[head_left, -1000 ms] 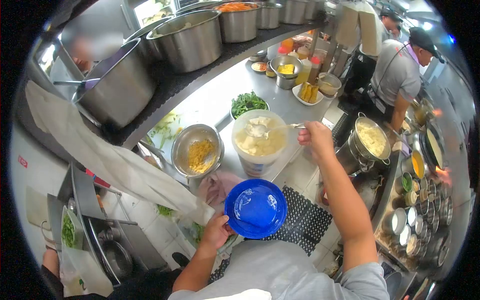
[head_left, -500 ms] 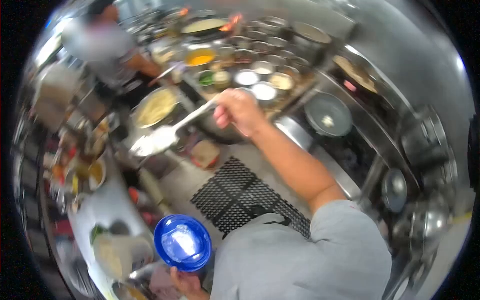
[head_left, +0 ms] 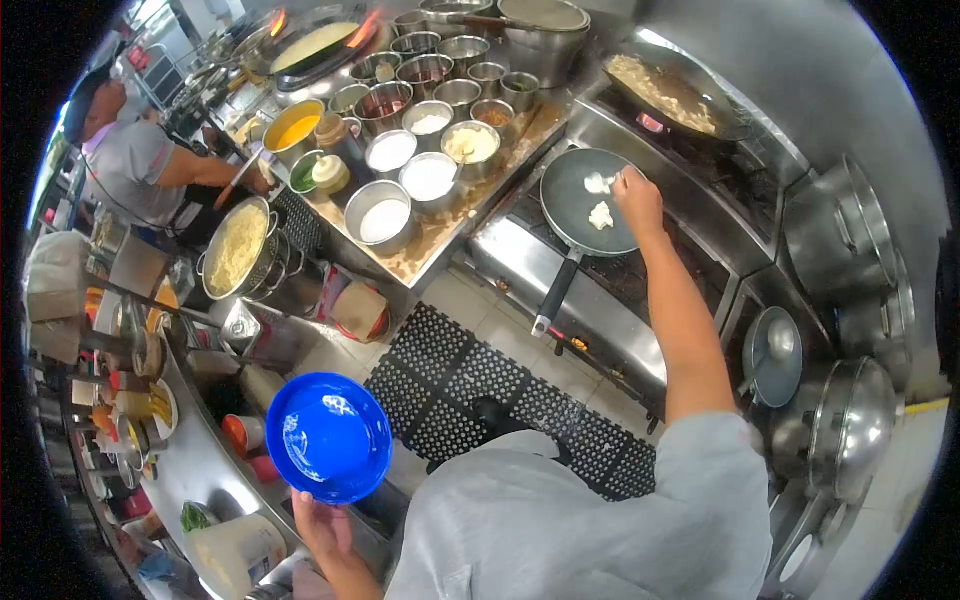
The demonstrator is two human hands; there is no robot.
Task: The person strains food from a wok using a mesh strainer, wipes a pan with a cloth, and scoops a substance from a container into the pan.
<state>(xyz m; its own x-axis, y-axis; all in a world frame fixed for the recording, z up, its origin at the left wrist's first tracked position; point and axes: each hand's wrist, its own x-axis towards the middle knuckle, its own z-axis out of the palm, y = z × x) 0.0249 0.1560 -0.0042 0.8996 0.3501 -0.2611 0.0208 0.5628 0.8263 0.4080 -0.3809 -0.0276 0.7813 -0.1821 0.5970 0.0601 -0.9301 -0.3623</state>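
My right hand (head_left: pixel 640 203) is closed around the handle of a spoon (head_left: pixel 600 183), its bowl low over a dark frying pan (head_left: pixel 570 190). Beside the spoon, a white lump (head_left: pixel 600 216) lies in the pan. The pan rests on the stove with its black handle pointing toward me. At lower left, my left hand (head_left: pixel 322 525) grips the near rim of a blue bowl (head_left: pixel 328 440). The bowl's inside faces up, with shiny highlights and no food that I can make out.
Steel containers of white and pale ingredients (head_left: pixel 384 220) crowd the counter beyond. A wok with food (head_left: pixel 660 90) sits on the back burner. A colander of noodles (head_left: pixel 238 250) stands left. A co-worker (head_left: pixel 150 165) works at far left. Black matting (head_left: pixel 450 370) covers the floor.
My right hand has swung right and down with the spoon, from mid-air before the counter to the frying pan. My left hand still holds the blue bowl. The view has shifted and sharpened.
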